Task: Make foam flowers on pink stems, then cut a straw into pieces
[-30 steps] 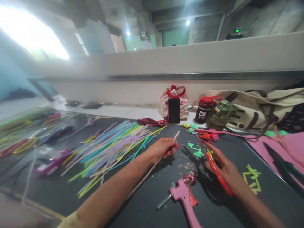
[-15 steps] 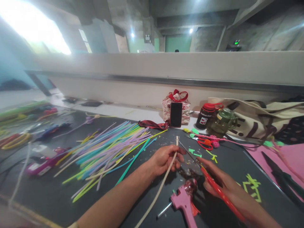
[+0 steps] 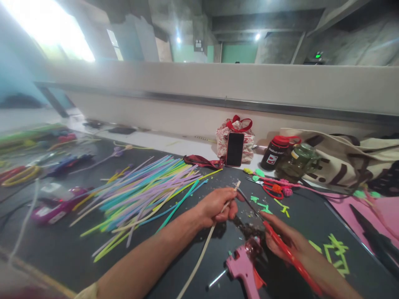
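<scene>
My left hand (image 3: 220,206) pinches a cream pipe cleaner (image 3: 204,253) close to its upper end, with a short tip sticking out past the fingers. The rest of the stem trails down to the bottom edge. In my right hand (image 3: 285,234) is a red-handled tool (image 3: 283,247) with long, thin metal tips, like long-nose pliers. Those tips point up and left, reaching the fingertips of my left hand beside the stem's end. Whether they touch the stem I cannot tell. Below the hands lies a pink glue gun (image 3: 241,265) with a metal rod sticking out.
A pile of coloured pipe cleaners (image 3: 143,195) spreads to the left. Behind stand a phone (image 3: 235,149), a patterned bag (image 3: 221,135), a black bottle (image 3: 274,155) and a green jug (image 3: 301,160). Red-handled scissors (image 3: 271,190) and cut green pieces (image 3: 336,249) lie right.
The pipe cleaner's upper end has tilted to the right, and my left hand has turned over it slightly. The tool's tips have come closer to it. The camera view has shifted a little.
</scene>
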A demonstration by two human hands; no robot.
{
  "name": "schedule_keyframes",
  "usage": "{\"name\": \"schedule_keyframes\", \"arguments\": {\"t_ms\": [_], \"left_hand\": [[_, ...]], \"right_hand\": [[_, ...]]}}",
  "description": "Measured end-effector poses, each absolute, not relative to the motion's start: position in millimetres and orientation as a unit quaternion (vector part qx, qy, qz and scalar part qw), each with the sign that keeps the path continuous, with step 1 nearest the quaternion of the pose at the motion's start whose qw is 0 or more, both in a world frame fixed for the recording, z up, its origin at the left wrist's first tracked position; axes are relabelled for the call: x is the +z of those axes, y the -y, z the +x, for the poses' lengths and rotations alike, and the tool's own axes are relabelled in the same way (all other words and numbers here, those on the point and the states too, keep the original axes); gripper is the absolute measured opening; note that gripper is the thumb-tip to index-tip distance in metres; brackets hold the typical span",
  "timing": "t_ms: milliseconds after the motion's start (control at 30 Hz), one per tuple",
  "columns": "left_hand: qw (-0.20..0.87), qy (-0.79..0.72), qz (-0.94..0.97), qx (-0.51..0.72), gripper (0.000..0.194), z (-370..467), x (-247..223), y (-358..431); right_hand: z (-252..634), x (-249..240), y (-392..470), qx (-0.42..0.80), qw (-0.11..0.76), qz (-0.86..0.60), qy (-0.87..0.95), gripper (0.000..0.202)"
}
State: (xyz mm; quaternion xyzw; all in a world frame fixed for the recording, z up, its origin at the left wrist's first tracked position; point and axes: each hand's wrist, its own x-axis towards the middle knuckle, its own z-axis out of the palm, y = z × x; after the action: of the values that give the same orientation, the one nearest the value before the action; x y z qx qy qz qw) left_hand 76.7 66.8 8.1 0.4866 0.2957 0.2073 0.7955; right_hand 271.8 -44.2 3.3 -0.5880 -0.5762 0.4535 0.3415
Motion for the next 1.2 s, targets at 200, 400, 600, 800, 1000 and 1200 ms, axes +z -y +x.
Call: {"name": "schedule_keyframes", "arguments": {"t_ms": [200,400,600,800,1000,1200], "left_hand": [[0.794,-0.3,0.495,0.187,0.024,79.0,3.0,-64.5],[0.802,-0.307,0.483,0.173,0.025,76.9,-2.5,-66.3],[0.803,-0.308,0.476,0.18,0.026,78.6,-7.3,-65.2],[0.801,-0.304,0.483,0.179,0.024,83.9,-9.8,-66.3],[0.782,-0.355,0.472,0.201,0.026,86.1,-12.6,-66.4],[0.744,-0.389,0.501,0.211,0.024,78.4,-11.4,-60.9]], "right_hand": [[271.2,-4.9,35.9,0.568,0.309,-0.573,0.504,0.06],[269.3,-9.8,34.2,0.6,0.301,-0.56,0.485,0.058],[265.4,-4.5,35.2,0.619,0.295,-0.561,0.464,0.058],[266.7,8.7,37.3,0.62,0.312,-0.571,0.438,0.063],[272.1,8.7,40.5,0.615,0.311,-0.585,0.427,0.07],[274.5,9.3,42.3,0.603,0.303,-0.595,0.437,0.069]]}}
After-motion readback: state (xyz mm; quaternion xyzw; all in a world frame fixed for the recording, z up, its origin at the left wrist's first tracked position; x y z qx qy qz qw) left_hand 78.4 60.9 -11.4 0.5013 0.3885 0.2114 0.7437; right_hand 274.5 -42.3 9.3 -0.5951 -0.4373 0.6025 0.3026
